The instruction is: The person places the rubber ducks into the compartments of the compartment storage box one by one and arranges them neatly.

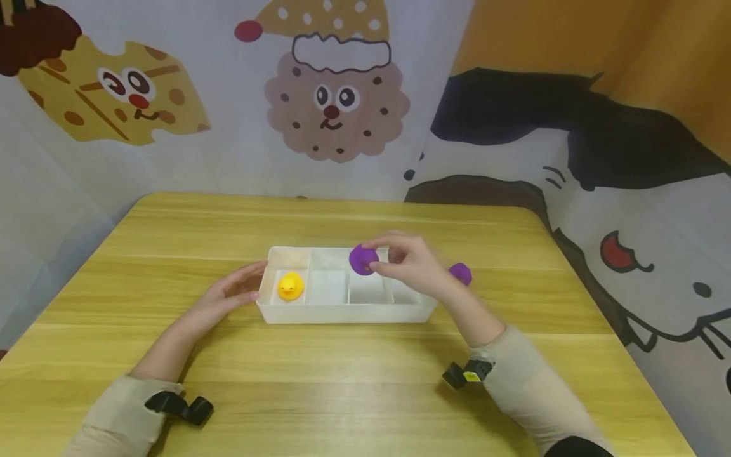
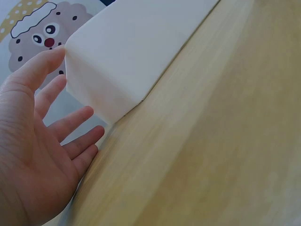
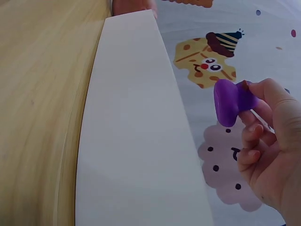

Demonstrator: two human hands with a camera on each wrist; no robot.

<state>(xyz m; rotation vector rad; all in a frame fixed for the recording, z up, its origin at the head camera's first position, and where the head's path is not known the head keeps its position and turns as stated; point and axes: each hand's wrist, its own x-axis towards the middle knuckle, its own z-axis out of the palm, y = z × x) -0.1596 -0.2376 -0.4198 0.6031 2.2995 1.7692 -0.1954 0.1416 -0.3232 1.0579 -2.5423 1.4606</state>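
A long white divided box (image 1: 342, 313) stands on the table. In its leftmost compartment sits a yellow rubber duck (image 1: 290, 286). My left hand (image 1: 223, 298) is at the box's left end, thumb and fingertips touching the end wall; in the left wrist view the fingers (image 2: 70, 123) are spread and relaxed. Above the box's right half, my right hand (image 1: 412, 261) pinches a small purple toy (image 1: 363, 259) between thumb and fingers. The right wrist view shows this purple toy (image 3: 228, 102) with a wide rounded base; the fingertips hide part of its narrower end.
Another purple toy (image 1: 460, 273) lies on the wooden table (image 1: 342, 387) just right of the box, partly behind my right wrist. Beyond the table's back edge hangs a curtain (image 1: 228, 165) printed with cartoon figures.
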